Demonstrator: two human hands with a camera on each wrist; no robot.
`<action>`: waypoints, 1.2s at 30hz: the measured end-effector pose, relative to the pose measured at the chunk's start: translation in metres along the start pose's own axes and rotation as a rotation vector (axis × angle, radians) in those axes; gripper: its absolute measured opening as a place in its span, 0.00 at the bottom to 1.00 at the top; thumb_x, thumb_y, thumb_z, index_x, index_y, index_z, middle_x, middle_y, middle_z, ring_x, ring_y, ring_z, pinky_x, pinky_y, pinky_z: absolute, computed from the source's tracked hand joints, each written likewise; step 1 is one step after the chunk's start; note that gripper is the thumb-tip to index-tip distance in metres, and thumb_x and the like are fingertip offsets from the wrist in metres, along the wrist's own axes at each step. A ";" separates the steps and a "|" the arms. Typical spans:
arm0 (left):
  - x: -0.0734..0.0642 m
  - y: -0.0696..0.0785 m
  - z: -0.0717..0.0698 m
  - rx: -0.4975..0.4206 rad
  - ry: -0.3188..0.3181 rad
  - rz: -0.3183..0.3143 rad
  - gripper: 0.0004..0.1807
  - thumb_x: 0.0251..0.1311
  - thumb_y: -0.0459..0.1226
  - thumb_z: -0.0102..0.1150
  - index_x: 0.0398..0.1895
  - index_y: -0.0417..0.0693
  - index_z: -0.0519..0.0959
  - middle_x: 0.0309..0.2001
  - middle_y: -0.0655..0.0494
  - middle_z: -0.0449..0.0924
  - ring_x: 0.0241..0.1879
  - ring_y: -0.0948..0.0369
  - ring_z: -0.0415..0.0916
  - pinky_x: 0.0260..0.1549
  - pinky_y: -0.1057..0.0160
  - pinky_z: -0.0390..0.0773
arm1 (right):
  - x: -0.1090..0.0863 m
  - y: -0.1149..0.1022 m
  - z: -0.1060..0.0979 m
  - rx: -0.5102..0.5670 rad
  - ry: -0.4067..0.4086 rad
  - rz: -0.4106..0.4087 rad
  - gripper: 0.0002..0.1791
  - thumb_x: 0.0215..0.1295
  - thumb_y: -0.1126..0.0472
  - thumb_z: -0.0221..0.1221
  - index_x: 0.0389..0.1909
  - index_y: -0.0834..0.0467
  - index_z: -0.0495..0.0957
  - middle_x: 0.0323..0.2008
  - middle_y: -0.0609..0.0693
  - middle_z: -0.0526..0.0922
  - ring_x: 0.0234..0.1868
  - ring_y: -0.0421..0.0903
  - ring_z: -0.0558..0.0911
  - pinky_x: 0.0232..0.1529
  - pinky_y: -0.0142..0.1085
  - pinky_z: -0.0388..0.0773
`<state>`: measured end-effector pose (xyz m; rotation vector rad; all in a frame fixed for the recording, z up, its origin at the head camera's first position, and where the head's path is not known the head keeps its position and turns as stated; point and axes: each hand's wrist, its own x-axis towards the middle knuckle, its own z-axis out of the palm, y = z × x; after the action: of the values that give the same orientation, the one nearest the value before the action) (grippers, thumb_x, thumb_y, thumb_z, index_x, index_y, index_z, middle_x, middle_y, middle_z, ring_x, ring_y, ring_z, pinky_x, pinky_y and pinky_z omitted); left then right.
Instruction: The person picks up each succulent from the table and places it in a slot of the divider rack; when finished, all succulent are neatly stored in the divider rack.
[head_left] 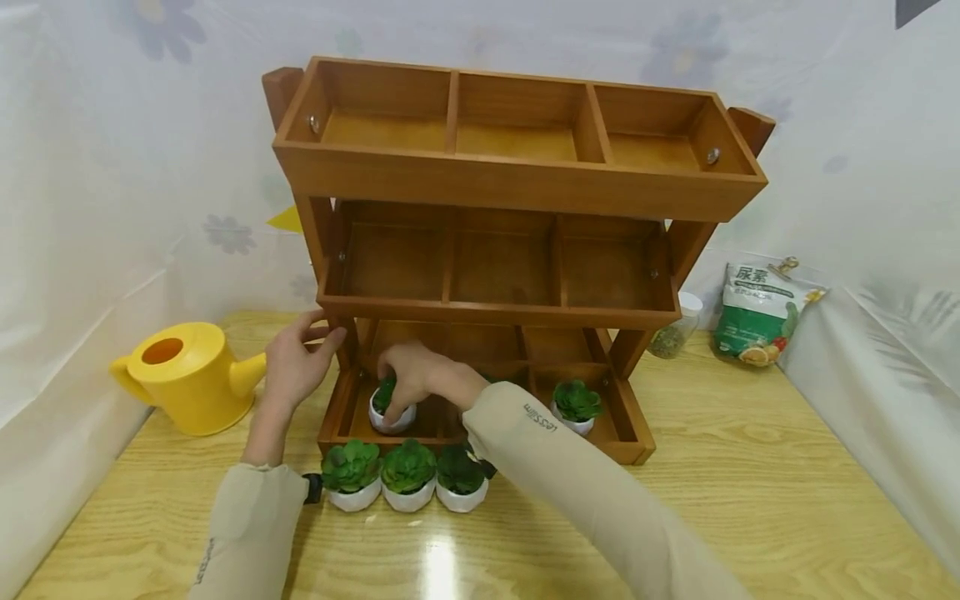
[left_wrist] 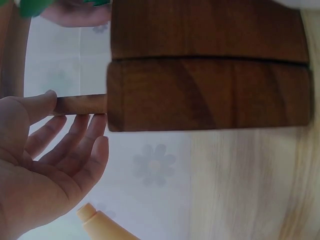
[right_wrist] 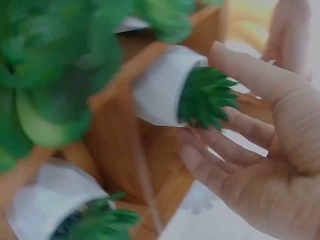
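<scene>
A three-tier wooden plant shelf (head_left: 480, 179) stands on the table. At the left of its bottom tier, my right hand (head_left: 423, 375) holds a small potted succulent (head_left: 392, 417) in a white faceted pot. The right wrist view shows thumb and fingers on both sides of this pot (right_wrist: 162, 85). My left hand (head_left: 300, 358) is at the shelf's left side, its thumb and fingers pinching a wooden bar (left_wrist: 82, 105). Another potted succulent (head_left: 576, 404) sits at the bottom tier's right. In front stand three more: left (head_left: 351, 475), middle (head_left: 408, 475) and right (head_left: 461, 479), the last partly behind my right sleeve.
A yellow watering can (head_left: 191, 375) stands to the left, its spout near my left hand. Right of the shelf are a lidded clear jar (head_left: 675, 329) and a green-and-white bag (head_left: 761, 317) with a clip. White flower-printed sheeting (head_left: 840, 167) surrounds the table.
</scene>
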<state>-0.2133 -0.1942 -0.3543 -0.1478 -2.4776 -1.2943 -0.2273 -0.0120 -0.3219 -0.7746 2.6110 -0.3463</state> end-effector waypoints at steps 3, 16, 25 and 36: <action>0.000 0.001 0.000 -0.005 -0.005 -0.004 0.25 0.68 0.42 0.53 0.63 0.36 0.70 0.52 0.30 0.76 0.46 0.37 0.79 0.42 0.42 0.79 | -0.011 -0.003 -0.011 -0.009 0.017 -0.042 0.31 0.48 0.52 0.74 0.54 0.57 0.77 0.50 0.48 0.78 0.49 0.43 0.76 0.44 0.31 0.76; -0.002 0.001 0.002 0.004 -0.022 -0.021 0.27 0.68 0.43 0.53 0.64 0.36 0.69 0.54 0.30 0.75 0.47 0.37 0.78 0.44 0.42 0.79 | -0.080 0.025 -0.020 0.438 0.142 -0.349 0.21 0.55 0.61 0.70 0.49 0.60 0.78 0.46 0.56 0.82 0.38 0.40 0.82 0.41 0.28 0.79; 0.001 0.000 -0.001 0.013 -0.009 -0.003 0.26 0.68 0.43 0.53 0.63 0.35 0.69 0.52 0.30 0.76 0.45 0.37 0.79 0.42 0.42 0.79 | -0.134 0.044 0.019 0.581 0.270 -0.361 0.18 0.56 0.61 0.69 0.48 0.58 0.80 0.42 0.50 0.82 0.41 0.49 0.82 0.42 0.40 0.82; -0.001 0.002 -0.001 0.016 -0.010 -0.010 0.26 0.68 0.43 0.53 0.63 0.36 0.69 0.54 0.31 0.75 0.47 0.38 0.78 0.43 0.42 0.79 | -0.157 0.072 0.073 0.642 0.460 -0.300 0.22 0.54 0.60 0.70 0.50 0.61 0.79 0.42 0.55 0.83 0.39 0.49 0.83 0.42 0.39 0.82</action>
<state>-0.2119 -0.1942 -0.3527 -0.1390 -2.4991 -1.2808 -0.1083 0.1265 -0.3644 -0.9176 2.4997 -1.5128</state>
